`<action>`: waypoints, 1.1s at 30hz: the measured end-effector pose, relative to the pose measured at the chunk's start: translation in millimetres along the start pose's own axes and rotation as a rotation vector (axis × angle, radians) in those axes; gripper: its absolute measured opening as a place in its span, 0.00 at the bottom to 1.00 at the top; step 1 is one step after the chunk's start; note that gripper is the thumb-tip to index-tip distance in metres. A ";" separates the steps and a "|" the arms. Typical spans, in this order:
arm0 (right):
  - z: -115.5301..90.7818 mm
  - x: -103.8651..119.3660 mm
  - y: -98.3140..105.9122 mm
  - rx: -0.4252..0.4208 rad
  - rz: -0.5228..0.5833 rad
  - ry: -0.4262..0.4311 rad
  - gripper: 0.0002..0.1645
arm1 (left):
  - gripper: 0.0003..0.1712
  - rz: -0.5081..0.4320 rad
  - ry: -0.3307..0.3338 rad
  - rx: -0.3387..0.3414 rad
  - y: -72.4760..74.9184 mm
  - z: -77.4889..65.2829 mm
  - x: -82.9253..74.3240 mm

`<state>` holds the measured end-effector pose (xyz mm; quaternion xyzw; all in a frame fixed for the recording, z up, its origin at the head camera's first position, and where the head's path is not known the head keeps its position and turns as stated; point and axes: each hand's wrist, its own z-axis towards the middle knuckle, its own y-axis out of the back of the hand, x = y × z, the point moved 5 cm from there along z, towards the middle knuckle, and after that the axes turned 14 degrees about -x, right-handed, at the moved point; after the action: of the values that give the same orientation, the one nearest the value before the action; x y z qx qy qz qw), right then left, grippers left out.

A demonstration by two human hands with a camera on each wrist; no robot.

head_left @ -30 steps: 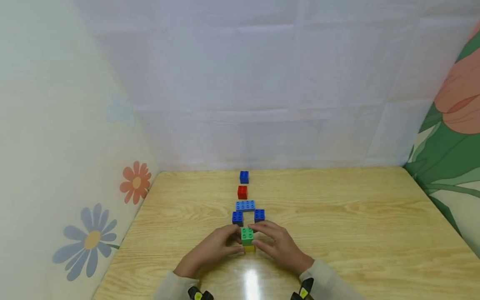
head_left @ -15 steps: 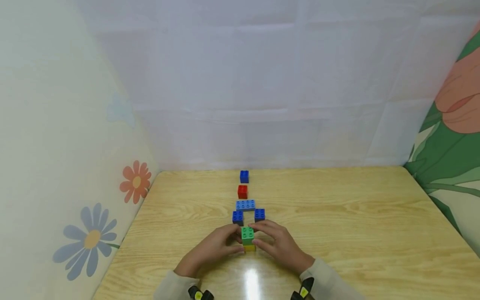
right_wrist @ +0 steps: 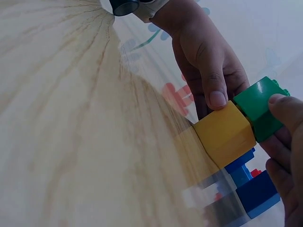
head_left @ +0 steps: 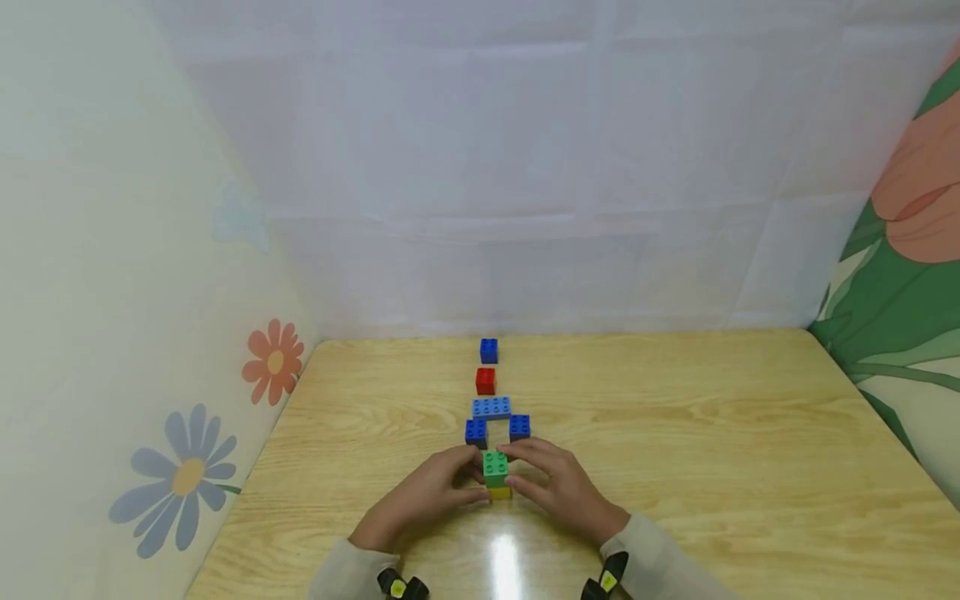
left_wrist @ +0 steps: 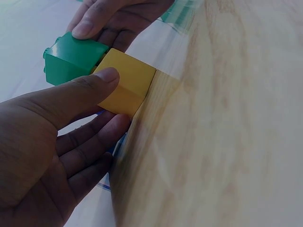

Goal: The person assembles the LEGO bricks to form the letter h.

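Observation:
Near the table's front, my left hand (head_left: 426,493) pinches a yellow toy building brick (left_wrist: 129,78) between thumb and fingers, low on the tabletop. A green brick (head_left: 495,468) with four studs sits over it. My right hand (head_left: 564,490) holds the green brick between its thumb and fingers from the right side. A narrow gap with a bit of yellow shows between the two bricks in the left wrist view. From the head camera, the green brick hides most of the yellow one.
Just beyond the hands stand two dark blue bricks (head_left: 476,432). Behind them lie a longer light blue brick (head_left: 491,407), a red brick (head_left: 486,381) and another dark blue brick (head_left: 489,351), roughly in a line on the wooden table (head_left: 675,417). A white cloth (head_left: 525,167) hangs behind.

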<state>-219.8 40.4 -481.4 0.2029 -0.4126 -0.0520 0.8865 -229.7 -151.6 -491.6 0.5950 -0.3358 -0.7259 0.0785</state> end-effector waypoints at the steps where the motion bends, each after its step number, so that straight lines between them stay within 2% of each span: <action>1: 0.2 0.3 0.2 0.001 -0.003 0.002 0.25 | 0.17 0.005 -0.001 0.000 0.1 0.2 -0.2; 19: 1.7 5.3 2.2 -0.006 -0.056 0.078 0.25 | 0.18 0.028 -0.005 0.002 0.7 0.3 -0.3; 25: 1.7 5.5 1.6 0.002 -0.051 0.071 0.26 | 0.17 0.033 -0.004 0.000 1.0 1.1 0.1; 33: 2.4 5.0 2.0 0.028 -0.045 0.012 0.26 | 0.17 0.024 0.001 0.000 -0.1 1.9 2.7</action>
<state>-218.4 40.1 -475.6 0.2249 -0.4034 -0.0652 0.8845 -232.2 -152.2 -493.7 0.5911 -0.3431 -0.7247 0.0874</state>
